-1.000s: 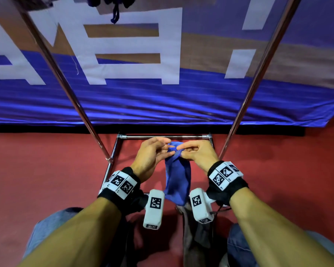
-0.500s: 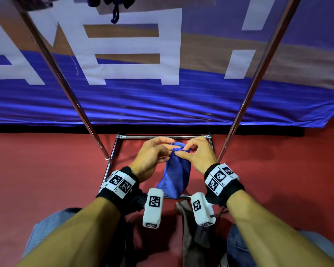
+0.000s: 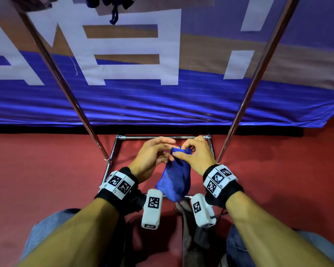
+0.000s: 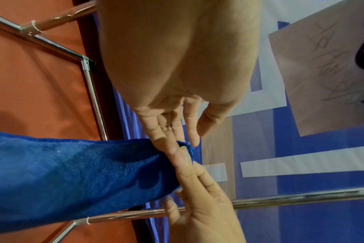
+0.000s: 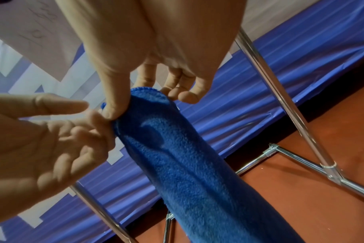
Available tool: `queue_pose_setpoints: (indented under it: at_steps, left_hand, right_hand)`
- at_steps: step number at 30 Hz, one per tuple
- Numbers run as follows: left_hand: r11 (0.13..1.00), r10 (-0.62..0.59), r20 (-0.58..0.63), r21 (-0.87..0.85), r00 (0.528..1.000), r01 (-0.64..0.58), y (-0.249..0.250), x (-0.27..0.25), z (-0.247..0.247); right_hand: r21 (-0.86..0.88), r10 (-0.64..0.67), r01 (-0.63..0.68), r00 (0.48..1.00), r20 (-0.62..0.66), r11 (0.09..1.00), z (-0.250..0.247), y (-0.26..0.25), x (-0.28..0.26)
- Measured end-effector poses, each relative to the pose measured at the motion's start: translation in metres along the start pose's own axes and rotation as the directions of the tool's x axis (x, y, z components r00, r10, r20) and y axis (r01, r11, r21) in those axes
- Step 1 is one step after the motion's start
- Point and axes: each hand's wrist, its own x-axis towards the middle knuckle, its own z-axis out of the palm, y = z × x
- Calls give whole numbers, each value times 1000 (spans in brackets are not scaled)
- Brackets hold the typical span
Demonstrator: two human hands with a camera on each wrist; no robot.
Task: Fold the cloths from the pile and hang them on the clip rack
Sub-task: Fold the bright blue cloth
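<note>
A blue fleece cloth (image 3: 175,180) hangs folded in front of me, low between the rack's two poles. My right hand (image 3: 181,150) pinches its top edge between thumb and curled fingers; the right wrist view shows the thumb (image 5: 114,105) pressed on the blue cloth (image 5: 187,164). My left hand (image 3: 167,151) is beside it with relaxed fingers. In the left wrist view its fingertips (image 4: 168,144) touch the blue cloth's (image 4: 73,177) top edge, thumb held apart. A pile of grey-brown cloths (image 3: 189,228) lies between my knees.
Two slanted chrome poles (image 3: 66,79) (image 3: 258,79) rise from a chrome base frame (image 3: 162,137) on the red floor. Dark items (image 3: 112,4) hang at the top edge. A blue and white banner (image 3: 162,105) covers the wall behind.
The right hand's fingers curled from flat into a pinch on the cloth's top. The cloth's hanging end swung left and sits bunched shorter. The left hand's fingers loosened.
</note>
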Motion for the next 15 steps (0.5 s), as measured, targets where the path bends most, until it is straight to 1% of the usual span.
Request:
queue_pose_setpoints:
  at_steps: [3, 5, 8, 12, 15]
  left_hand:
    - [999, -22, 32, -43, 999, 24, -3, 0, 1]
    - [997, -34, 14, -63, 999, 35, -5, 1, 1]
    - [995, -48, -35, -91, 998, 45, -6, 3, -2]
    - [998, -33, -74, -63, 997, 29, -8, 3, -5]
    - [999, 0, -105, -34, 995, -4, -11, 5, -10]
  right_hand:
    - [40, -6, 7, 1000, -8, 999, 0, -1, 1]
    - [46, -6, 5, 1000, 13, 999, 1, 0, 1]
    - [34, 48, -50, 996, 75, 998, 1, 0, 1]
    - [-34, 80, -76, 988, 133, 997, -4, 2, -1]
    - [-167, 117, -85, 974, 194, 982, -7, 3, -2]
